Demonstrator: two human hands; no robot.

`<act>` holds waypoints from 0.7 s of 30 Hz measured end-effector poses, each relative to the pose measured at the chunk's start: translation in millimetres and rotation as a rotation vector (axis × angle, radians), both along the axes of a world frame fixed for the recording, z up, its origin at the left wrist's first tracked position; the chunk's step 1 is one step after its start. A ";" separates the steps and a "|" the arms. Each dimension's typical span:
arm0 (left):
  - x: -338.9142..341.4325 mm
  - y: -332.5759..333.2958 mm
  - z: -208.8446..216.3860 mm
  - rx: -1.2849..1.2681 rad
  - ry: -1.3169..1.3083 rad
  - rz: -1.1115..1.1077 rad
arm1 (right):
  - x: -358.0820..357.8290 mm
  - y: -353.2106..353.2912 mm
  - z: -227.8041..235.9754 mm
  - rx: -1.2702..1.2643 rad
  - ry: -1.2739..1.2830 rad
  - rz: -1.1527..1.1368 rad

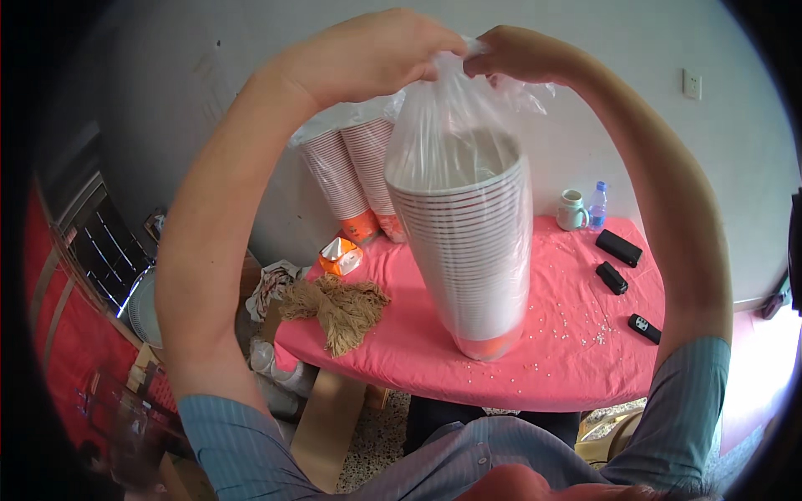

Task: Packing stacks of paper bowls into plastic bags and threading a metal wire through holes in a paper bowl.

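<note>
A tall stack of nested white paper tubs, orange at its bottom end, stands on the pink-covered table inside a clear plastic bag. Above the stack's open rim, the bag's mouth is drawn together. My left hand pinches the gathered plastic from the left. Close beside it, my right hand grips the same plastic, and a loose end of film sticks out to its right. Some fingertips are hidden behind the film and knuckles. Both arms are raised and curve around the stack.
Behind on the left lean two more bagged stacks of tubs. An orange tissue pack and tan tangled cloth lie nearby. Rightward are a mug, a bottle, black objects and scattered white bits on the table.
</note>
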State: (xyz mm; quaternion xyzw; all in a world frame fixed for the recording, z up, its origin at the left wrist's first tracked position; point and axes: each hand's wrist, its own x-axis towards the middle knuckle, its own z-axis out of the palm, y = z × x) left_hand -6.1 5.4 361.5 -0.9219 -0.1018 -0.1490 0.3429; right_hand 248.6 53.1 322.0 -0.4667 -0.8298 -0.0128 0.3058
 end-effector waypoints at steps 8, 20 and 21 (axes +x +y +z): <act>5.3 -43.5 12.3 0.410 0.378 0.264 | -8.0 24.1 13.2 0.117 -0.025 0.001; -15.1 -2.8 2.8 -1.389 -0.184 0.002 | -11.8 12.3 -19.4 -0.112 -0.066 0.085; -19.6 9.4 -13.2 -1.460 -0.314 -0.087 | -9.2 4.3 -16.5 -0.111 -0.060 0.071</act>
